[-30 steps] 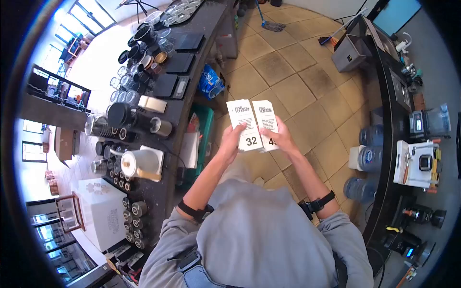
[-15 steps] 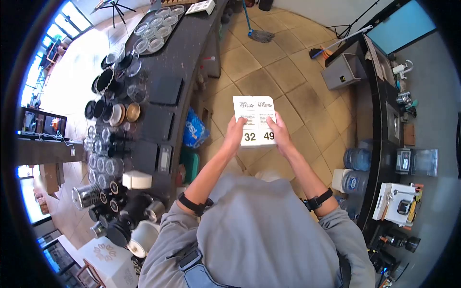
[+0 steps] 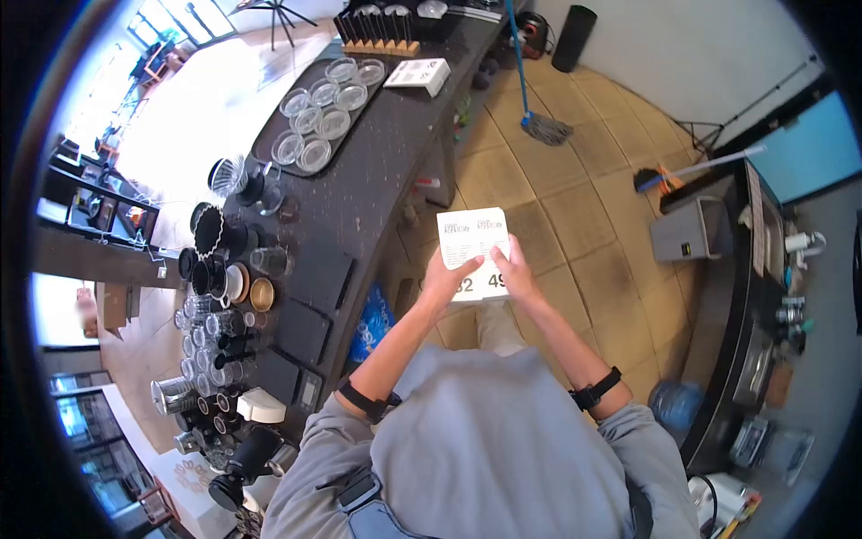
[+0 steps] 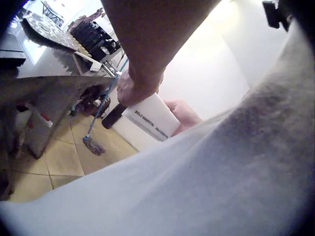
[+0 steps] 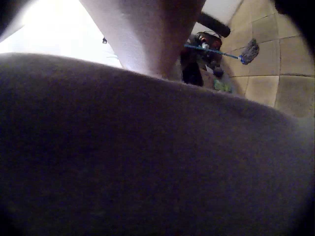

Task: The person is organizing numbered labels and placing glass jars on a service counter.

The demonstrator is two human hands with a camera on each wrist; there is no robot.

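Two slim white boxes with black print are held side by side in front of the body, their long edges together. My left hand (image 3: 440, 280) grips the left white box (image 3: 456, 238), its thumb lying across the front and partly covering the number 32. The right white box (image 3: 490, 235), marked 49, is held by my right hand (image 3: 518, 277) with the thumb on its face. In the left wrist view, small lettering runs along the end of the white boxes (image 4: 155, 118). Sleeve and forearm hide both hands in the right wrist view.
On the dark counter (image 3: 377, 144) at left stand a tray (image 3: 260, 144) of clear lidded dishes, another white box (image 3: 417, 74), scales (image 3: 305, 323) and many glasses. A mop (image 3: 546, 128) stands on the tiled floor. At right are a grey bin (image 3: 687, 229) and a second counter (image 3: 723, 359).
The two boxes, apart a second ago, have come together edge to edge. My left thumb has shifted partly over the number. The view has moved toward the counter's far end.
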